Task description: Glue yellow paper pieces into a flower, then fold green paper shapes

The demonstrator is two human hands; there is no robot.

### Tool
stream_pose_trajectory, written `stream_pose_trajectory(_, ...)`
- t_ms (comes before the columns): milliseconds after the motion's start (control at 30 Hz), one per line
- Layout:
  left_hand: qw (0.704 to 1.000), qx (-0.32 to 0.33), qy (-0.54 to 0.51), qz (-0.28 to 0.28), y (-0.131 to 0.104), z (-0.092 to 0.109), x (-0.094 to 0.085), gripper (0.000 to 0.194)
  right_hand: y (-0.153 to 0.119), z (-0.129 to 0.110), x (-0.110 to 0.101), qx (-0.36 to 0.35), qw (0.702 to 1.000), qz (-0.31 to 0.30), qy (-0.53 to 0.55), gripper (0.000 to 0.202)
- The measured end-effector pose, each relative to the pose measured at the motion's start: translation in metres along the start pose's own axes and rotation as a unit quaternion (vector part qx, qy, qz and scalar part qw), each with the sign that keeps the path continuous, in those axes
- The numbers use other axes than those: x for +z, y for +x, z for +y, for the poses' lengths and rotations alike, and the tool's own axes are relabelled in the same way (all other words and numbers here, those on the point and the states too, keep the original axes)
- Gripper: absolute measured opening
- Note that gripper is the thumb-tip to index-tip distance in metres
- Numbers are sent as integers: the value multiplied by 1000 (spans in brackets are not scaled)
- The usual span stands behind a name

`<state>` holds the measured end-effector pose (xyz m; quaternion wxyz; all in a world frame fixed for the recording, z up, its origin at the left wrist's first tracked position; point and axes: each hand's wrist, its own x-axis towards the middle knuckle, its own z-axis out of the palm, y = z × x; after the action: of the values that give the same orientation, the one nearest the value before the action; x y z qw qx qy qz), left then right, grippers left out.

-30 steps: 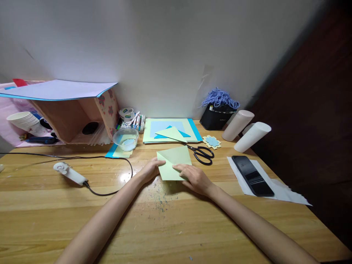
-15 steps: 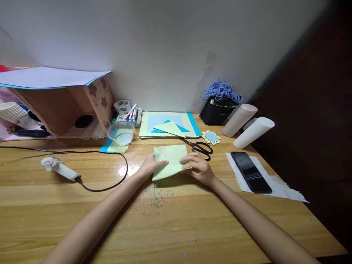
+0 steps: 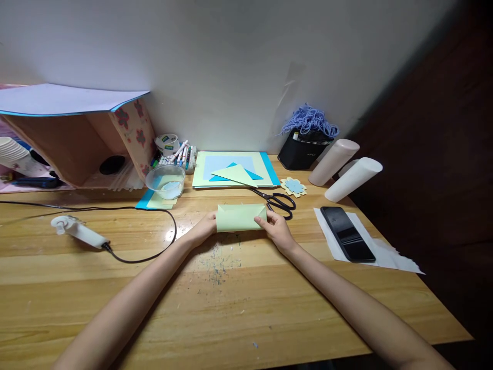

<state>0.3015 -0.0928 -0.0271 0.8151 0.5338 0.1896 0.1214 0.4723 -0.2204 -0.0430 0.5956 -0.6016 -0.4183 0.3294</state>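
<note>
Across the wooden table (image 3: 185, 308), your left hand (image 3: 208, 226) and right hand (image 3: 278, 231) pinch the pale green paper (image 3: 239, 218) by its ends, light and likely easily creased, best held by its edges.

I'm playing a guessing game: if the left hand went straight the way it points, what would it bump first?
The folded green paper, whose edge the left hand holds. Past it, probably the scissors or pale triangle; depth is unclear.

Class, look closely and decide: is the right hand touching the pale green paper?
Touching. The head view shows the right hand with its thumb lying across the pale green paper.
</note>
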Motion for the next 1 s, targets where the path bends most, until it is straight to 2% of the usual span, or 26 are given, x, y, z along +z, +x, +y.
stream_pose_trajectory(133,998,7,-68,9,-1,0,-2,48,0,1,1,-1,999,40,-8,32)
stream_pose_trajectory(200,998,37,-15,46,-2,0,1,48,0,0,1,0,999,50,-20,31)
stream_pose_trajectory(300,983,79,89,138,-2,-3,7,44,0,-1,2,2,999,43,-24,30)
stream_pose_trajectory(400,973,86,113,181,0,-10,12,39,0,0,3,0,1000,28,-12,29)
stream_pose_trajectory(500,969,94,127,188,2,-14,13,37,2,3,2,-2,999,46,19,29)
stream_pose_trajectory(667,955,111,187,204,2,-17,12,32,7,3,-3,31,993,80,74,41)
stream_pose_trajectory(1000,941,113,221,230,2,-18,13,35,9,5,-6,14,993,115,-1,32)
